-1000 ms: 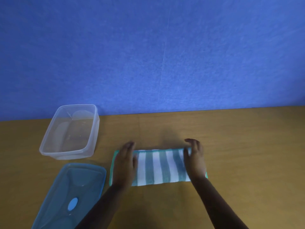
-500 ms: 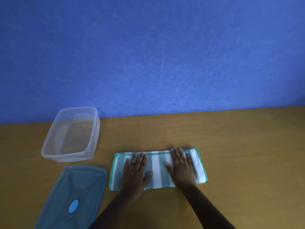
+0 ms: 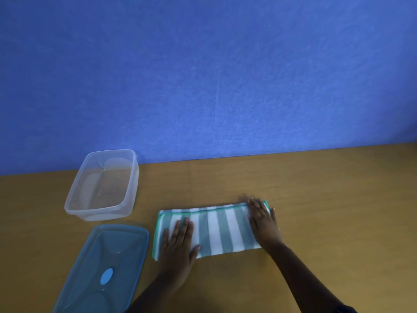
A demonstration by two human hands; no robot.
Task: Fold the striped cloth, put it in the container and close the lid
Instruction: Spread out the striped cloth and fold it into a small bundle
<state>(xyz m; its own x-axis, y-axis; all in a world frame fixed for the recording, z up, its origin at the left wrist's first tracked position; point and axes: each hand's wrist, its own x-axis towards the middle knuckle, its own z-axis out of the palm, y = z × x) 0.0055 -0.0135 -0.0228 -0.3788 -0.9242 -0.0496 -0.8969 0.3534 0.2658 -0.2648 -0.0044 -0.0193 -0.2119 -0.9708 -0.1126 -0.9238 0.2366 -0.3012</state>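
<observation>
At the lower left of the frame the blue lid (image 3: 102, 271) lies flat on the wooden table (image 3: 327, 211), off the container; right of it, at lower centre, the striped cloth (image 3: 216, 230) lies folded into a long band on the table; the left hand (image 3: 178, 243) lies flat on its left end, fingers straight and together; the right hand (image 3: 264, 222) lies flat on its right end, fingers spread and slightly blurred; farther back at middle left the clear container (image 3: 102, 186) stands open, just beyond the lid; a blue wall (image 3: 214, 75) fills the upper frame.
</observation>
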